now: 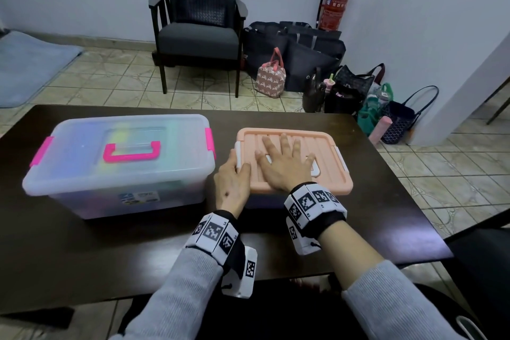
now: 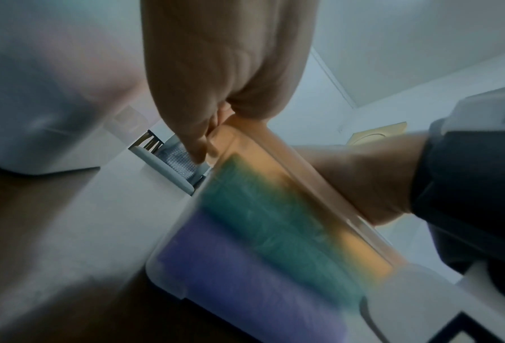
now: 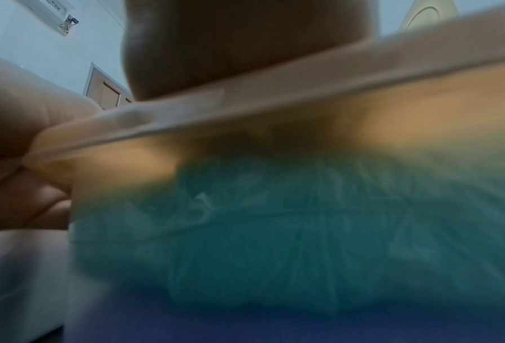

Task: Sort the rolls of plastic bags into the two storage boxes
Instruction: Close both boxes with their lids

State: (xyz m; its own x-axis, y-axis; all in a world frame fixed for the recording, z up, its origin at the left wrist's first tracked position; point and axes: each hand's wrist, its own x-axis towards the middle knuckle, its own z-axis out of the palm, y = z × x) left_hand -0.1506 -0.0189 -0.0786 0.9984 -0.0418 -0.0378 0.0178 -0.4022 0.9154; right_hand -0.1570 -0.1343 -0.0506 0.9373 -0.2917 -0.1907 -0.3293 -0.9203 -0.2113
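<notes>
Peach lid (image 1: 325,146): right hand (image 1: 284,165) flat on top, left hand (image 1: 231,182) pinching its corner edge.

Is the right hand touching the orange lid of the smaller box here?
Touching. In the head view the right hand lies flat, fingers spread, on the orange lid, with no gap visible beneath the palm.

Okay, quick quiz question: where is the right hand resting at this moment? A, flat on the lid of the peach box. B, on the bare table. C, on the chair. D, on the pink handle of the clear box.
A: the right hand lies with its fingers spread flat on the peach box's lid, while the left hand grips that lid's left edge at the white latch.
</notes>
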